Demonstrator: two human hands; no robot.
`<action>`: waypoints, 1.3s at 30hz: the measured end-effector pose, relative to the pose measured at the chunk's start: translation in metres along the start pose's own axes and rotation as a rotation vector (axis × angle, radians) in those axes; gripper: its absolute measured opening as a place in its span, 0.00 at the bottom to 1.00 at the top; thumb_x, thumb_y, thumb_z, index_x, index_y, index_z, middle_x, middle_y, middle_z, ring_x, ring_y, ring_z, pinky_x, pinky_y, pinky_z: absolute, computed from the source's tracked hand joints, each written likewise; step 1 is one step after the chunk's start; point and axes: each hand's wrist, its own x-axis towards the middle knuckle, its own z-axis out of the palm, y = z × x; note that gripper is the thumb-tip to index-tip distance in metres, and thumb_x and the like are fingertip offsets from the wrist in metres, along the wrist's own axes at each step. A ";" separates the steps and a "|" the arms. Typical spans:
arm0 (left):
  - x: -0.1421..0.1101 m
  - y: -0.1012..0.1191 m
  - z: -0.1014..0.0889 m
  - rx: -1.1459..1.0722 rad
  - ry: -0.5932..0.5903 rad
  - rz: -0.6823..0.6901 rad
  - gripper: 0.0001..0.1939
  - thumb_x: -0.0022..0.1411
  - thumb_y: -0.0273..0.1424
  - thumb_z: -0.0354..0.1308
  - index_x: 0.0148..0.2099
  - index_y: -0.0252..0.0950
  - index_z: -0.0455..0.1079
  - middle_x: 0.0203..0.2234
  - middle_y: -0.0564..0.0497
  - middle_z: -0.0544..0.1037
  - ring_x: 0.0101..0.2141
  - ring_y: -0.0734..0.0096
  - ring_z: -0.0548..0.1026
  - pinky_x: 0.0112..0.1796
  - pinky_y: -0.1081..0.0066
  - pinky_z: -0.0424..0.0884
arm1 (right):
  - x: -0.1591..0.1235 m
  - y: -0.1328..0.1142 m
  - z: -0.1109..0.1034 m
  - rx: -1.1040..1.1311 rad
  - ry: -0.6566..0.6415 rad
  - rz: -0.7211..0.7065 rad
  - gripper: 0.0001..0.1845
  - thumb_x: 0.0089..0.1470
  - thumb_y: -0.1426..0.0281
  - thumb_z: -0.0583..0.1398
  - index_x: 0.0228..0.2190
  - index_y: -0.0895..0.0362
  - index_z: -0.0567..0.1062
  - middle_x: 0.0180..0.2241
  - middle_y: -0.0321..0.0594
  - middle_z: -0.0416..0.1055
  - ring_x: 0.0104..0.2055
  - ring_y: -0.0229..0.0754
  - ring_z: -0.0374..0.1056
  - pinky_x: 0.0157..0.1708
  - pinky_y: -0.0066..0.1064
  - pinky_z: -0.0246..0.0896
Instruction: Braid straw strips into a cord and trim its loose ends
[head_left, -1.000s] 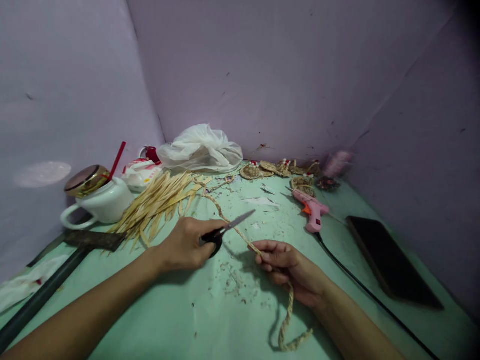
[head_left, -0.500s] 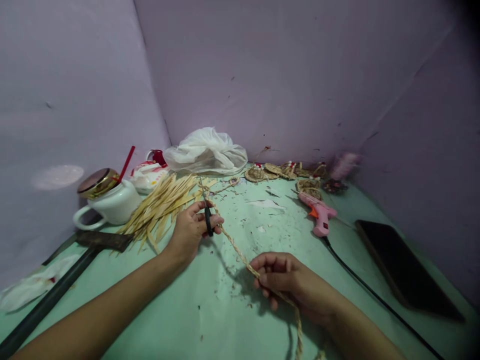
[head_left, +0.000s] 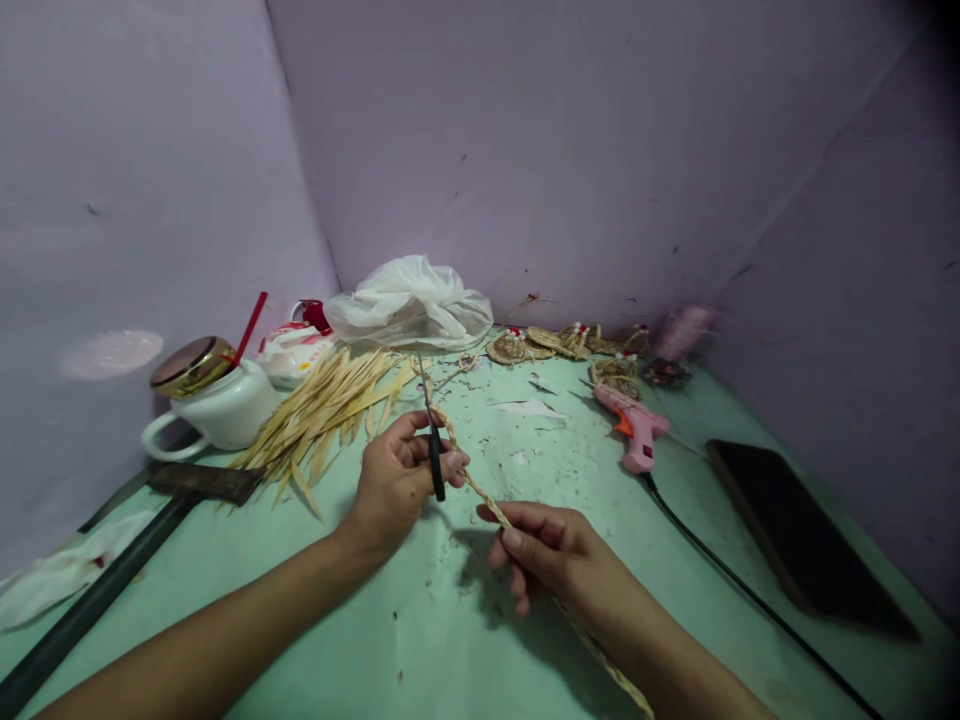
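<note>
My left hand [head_left: 397, 480] is closed around black-handled scissors [head_left: 433, 445], whose blades point up and away beside a braided straw rope [head_left: 465, 470]. My right hand [head_left: 544, 550] pinches that rope a little nearer to me. The rope runs from a pile of straw strips [head_left: 330, 410], between both hands, then down under my right forearm toward the bottom edge. Both hands hover just above the green table [head_left: 420, 640].
At the left stand a white mug with a gold lid [head_left: 206, 395] and a dark metal bar [head_left: 112, 570]. A white plastic bag [head_left: 409, 305] sits at the back. Woven straw discs [head_left: 555, 342], a pink glue gun [head_left: 634, 425] with its black cord and a dark phone [head_left: 795, 535] are on the right.
The scissors swung from lying flat and pointing right to standing upright. My right hand drew closer to the left, sliding along the rope; the rope's loose end left the view.
</note>
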 end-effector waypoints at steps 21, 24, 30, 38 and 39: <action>-0.002 -0.002 -0.017 0.702 -0.275 0.170 0.16 0.49 0.35 0.56 0.41 0.36 0.63 0.21 0.55 0.69 0.22 0.76 0.67 0.25 0.75 0.62 | 0.008 -0.007 -0.016 0.168 0.350 -0.116 0.16 0.36 0.65 0.66 0.30 0.61 0.78 0.14 0.30 0.59 0.15 0.27 0.50 0.14 0.21 0.41; -0.010 -0.010 -0.015 1.014 -0.397 0.427 0.17 0.48 0.30 0.54 0.44 0.38 0.63 0.27 0.52 0.72 0.28 0.71 0.69 0.31 0.71 0.64 | 0.008 -0.005 -0.014 0.192 0.345 -0.120 0.17 0.32 0.67 0.67 0.30 0.61 0.78 0.14 0.31 0.61 0.16 0.29 0.52 0.16 0.23 0.44; -0.009 -0.014 -0.016 1.372 -0.451 0.675 0.27 0.46 0.30 0.51 0.52 0.35 0.59 0.35 0.44 0.70 0.36 0.60 0.68 0.36 0.62 0.63 | 0.008 -0.006 -0.016 0.261 0.273 -0.073 0.16 0.31 0.71 0.67 0.29 0.61 0.78 0.13 0.32 0.61 0.17 0.30 0.50 0.14 0.23 0.39; -0.003 -0.013 -0.025 1.447 -0.533 0.772 0.24 0.48 0.29 0.50 0.50 0.36 0.60 0.34 0.46 0.70 0.32 0.63 0.68 0.33 0.63 0.64 | 0.004 -0.012 -0.019 0.199 0.226 0.047 0.14 0.31 0.73 0.66 0.28 0.62 0.78 0.13 0.31 0.59 0.16 0.28 0.47 0.14 0.22 0.32; -0.003 -0.013 -0.025 1.448 -0.547 0.779 0.23 0.48 0.29 0.50 0.49 0.36 0.60 0.33 0.46 0.70 0.32 0.64 0.68 0.33 0.63 0.64 | 0.004 -0.012 -0.020 0.202 0.221 0.053 0.14 0.31 0.73 0.66 0.27 0.62 0.78 0.14 0.31 0.58 0.16 0.27 0.47 0.14 0.22 0.31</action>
